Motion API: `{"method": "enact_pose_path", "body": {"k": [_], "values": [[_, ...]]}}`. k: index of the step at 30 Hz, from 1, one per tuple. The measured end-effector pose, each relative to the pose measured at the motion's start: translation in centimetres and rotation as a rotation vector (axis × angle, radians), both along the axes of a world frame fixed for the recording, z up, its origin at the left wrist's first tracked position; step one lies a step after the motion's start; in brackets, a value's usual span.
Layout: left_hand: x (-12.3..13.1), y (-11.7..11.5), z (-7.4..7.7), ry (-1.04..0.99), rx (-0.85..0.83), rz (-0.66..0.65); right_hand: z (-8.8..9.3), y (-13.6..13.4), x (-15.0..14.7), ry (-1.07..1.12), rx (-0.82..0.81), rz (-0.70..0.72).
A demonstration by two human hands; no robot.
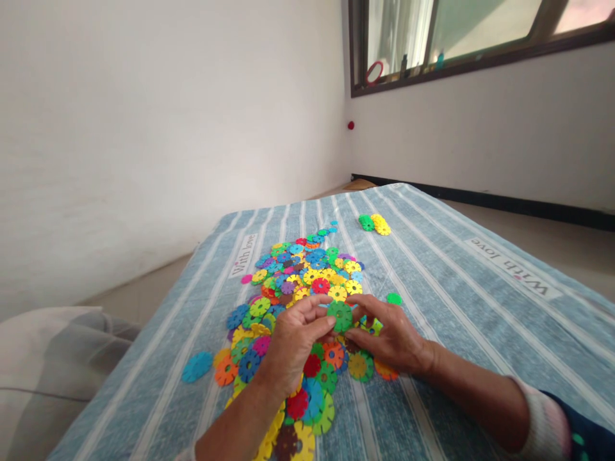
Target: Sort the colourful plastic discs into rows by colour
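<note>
A green notched plastic disc [340, 316] is held upright above the pile, pinched between the thumb and fingers of my left hand [300, 333]. My right hand [391, 330] curves around the disc's right side, with index finger and thumb at its upper and lower edges. Green and yellow pieces show between the right fingers; whether they are held or lie beneath, I cannot tell. Below both hands spreads a pile of snowflake-shaped discs [321, 285] in many colours. A loose green disc [394, 299] lies just beyond my right hand.
A blue striped cloth [461, 314] covers the surface. Near its far end lie a green disc stack [366, 223] and a yellow disc stack [381, 225]. Blue discs [196, 367] lie at the left. A white wall [168, 128] and a window [471, 38] stand behind.
</note>
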State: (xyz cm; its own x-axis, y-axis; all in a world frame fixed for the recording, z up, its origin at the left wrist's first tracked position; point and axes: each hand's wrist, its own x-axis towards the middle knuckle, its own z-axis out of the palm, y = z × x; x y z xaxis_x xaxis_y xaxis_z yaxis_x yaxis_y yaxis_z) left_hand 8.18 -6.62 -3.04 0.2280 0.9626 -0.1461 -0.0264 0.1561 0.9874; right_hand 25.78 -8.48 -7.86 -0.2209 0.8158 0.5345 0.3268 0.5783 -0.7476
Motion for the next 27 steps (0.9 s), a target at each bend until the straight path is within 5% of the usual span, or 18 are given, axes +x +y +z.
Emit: {"method": "enact_pose_path", "body": {"k": [10,15,23,27], "values": [[0.3,-0.1,-1.0,0.165,0.235,0.023,-0.2,0.0,-0.4,-0.085,0.045,-0.104],[0.3,-0.1,-1.5,0.217,0.319,0.007,0.2,-0.2,-0.9,0.039,-0.132,-0.082],[0.0,0.5,-1.8,0.19,0.259,-0.001,-0.3,0.7,-2.2,0.529,-0.532,0.063],[0.0,0.6,-1.5,0.184,0.241,-0.029,-0.1,1.0,-1.7,0.482,-0.546,0.113]]}}
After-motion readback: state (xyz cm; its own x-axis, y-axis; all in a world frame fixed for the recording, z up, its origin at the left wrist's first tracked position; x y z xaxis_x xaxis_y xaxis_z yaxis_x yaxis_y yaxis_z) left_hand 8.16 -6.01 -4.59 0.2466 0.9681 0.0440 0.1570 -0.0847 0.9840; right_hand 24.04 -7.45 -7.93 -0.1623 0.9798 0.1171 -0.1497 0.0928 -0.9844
